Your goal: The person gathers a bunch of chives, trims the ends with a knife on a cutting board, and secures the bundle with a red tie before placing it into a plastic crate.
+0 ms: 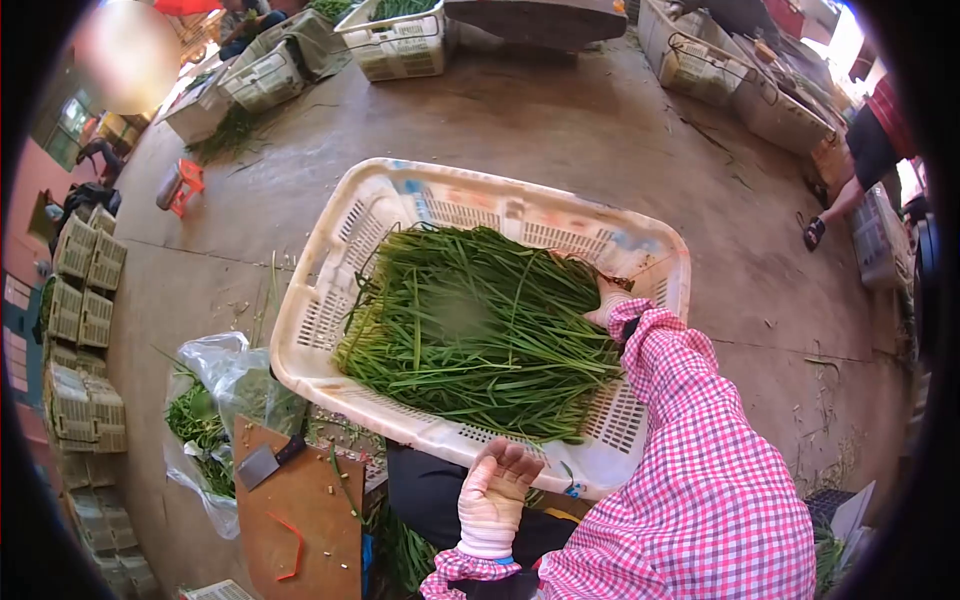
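A white plastic crate, stained and with slotted walls, rests tilted in front of me, its near edge over my dark trouser leg. Long green leafy stalks, like garlic chives, fill much of it, lying mostly lengthwise. My right hand is inside at the right end, against the ends of the stalks. Its thumb stands apart from the fingers, which the leaves partly cover. My left hand, wrapped in pale cloth at the wrist, is at the near rim, palm showing and fingers stretched out, holding nothing.
Left of me, a cleaver lies on a brown board beside a clear plastic bag of greens. An orange stool stands farther off. Stacked crates line the left; other crates stand at the back. A person's leg shows at right.
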`<state>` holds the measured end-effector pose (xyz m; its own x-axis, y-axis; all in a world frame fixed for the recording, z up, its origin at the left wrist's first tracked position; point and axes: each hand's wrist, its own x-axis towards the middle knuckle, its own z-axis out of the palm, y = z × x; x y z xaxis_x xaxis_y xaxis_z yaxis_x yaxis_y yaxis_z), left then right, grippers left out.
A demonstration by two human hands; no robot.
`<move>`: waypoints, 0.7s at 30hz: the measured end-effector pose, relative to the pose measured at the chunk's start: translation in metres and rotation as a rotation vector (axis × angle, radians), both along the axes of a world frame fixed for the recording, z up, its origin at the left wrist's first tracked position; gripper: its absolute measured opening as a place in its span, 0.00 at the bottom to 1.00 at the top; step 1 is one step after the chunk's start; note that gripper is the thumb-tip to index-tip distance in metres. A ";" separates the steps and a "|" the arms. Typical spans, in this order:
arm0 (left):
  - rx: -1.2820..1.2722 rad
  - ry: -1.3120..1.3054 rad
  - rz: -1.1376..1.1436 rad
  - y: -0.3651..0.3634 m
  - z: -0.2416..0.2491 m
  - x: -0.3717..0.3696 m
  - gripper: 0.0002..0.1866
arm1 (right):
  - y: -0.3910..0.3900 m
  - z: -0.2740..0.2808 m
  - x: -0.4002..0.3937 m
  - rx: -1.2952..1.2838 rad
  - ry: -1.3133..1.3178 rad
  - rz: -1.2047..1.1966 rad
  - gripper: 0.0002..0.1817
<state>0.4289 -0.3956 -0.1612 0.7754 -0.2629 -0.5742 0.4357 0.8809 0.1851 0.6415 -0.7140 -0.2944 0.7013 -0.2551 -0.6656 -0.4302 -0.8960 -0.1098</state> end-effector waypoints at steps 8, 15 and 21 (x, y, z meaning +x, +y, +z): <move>0.035 -0.063 -0.017 -0.004 -0.012 0.002 0.14 | 0.027 0.017 -0.026 0.102 0.125 0.047 0.46; 0.133 -0.049 0.000 -0.009 -0.021 0.003 0.13 | 0.054 0.030 -0.066 0.266 -0.017 0.041 0.56; 0.160 -0.068 0.010 -0.012 -0.022 0.004 0.12 | 0.078 0.025 -0.083 0.127 0.051 0.120 0.60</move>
